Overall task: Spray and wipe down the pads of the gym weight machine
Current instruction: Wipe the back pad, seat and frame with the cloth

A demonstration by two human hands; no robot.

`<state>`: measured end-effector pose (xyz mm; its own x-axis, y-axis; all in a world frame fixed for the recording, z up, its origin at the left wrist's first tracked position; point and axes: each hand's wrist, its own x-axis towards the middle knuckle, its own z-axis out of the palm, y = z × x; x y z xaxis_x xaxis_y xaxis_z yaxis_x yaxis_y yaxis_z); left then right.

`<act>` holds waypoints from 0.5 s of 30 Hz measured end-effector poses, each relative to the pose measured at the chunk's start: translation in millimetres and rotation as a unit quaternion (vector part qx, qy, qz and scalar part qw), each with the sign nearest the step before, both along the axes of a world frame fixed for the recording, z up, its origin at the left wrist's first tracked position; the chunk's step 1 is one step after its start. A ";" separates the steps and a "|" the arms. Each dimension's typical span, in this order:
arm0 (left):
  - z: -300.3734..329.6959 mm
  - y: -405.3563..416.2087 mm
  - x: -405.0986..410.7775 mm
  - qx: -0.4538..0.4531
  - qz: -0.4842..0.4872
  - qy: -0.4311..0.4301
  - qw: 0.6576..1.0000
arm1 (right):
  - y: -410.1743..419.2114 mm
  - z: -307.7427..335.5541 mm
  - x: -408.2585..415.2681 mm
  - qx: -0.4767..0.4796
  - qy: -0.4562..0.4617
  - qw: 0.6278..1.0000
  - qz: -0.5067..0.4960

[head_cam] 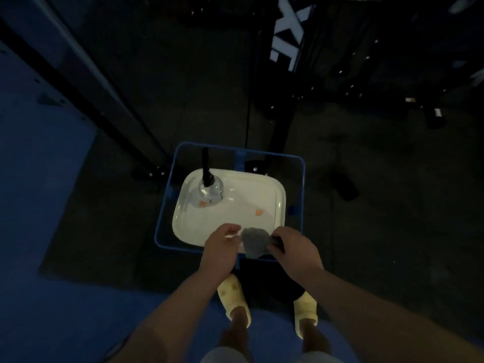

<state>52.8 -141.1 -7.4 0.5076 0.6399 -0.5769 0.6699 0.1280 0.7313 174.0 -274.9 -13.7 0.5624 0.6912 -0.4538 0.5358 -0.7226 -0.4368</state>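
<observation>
Head view: it looks down in dim light on a person's two forearms, reaching over a stand at their feet.
Machine: the dark steel frame of the gym weight machine (281,106) stands well beyond the fingertips, further out than the stand; I cannot make out its pads in this light.
Crate: a blue wire-sided crate (303,179) sits under both hands, its near rim just below the knuckles.
Tray: a white rounded-rectangle plastic tray (235,197) lies on top of the crate, running forward from the fingertips.
Bottle: a clear round-bodied spray bottle with a black nozzle (208,188) stands upright on the far left part of the tray, ahead of the left fingertips and clearly apart from them; its long axis is vertical.
Cloth: a small grey wiping cloth (254,242) hangs over the tray's near edge, between the two hands.
Right hand (293,247): its fingers are curled on the cloth's right edge, pinching it.
Left hand (222,244): its fingers are loosely curled just beside the cloth's left edge; whether they touch it I cannot tell, and they seem to hold nothing.
Key relation: the left hand is the nearer one to the bottle, which lies forward and slightly left of it, so it looks best placed to lift it by the neck.
</observation>
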 end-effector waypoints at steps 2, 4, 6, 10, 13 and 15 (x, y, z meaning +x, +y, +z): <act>9.5 1.2 16.5 0.012 -0.038 0.002 0.999 | -6.7 16.5 12.5 0.033 -0.024 0.998 -0.039; 17.9 -2.3 35.8 0.019 -0.078 0.002 0.997 | -18.3 36.7 26.1 0.052 -0.045 0.994 -0.085; 24.6 -12.5 57.6 0.027 -0.116 -0.006 0.993 | -37.4 57.7 40.3 0.066 -0.071 0.986 -0.139; 42.3 -51.9 102.7 0.021 -0.205 -0.026 0.978 | -92.7 98.4 64.3 0.069 -0.100 0.966 -0.228; 58.3 -94.7 136.1 0.025 -0.276 -0.042 0.960 | -145.4 123.3 77.9 0.076 -0.122 0.946 -0.292; 70.9 -127.8 157.5 0.026 -0.314 -0.044 0.948 | -184.3 135.8 88.1 0.074 -0.146 0.931 -0.325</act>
<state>210.2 -268.8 63.5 0.8425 0.2222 -0.4907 0.5383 -0.3134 0.7823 262.1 -459.2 122.1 0.9685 0.2044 -0.1425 0.1174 -0.8788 -0.4624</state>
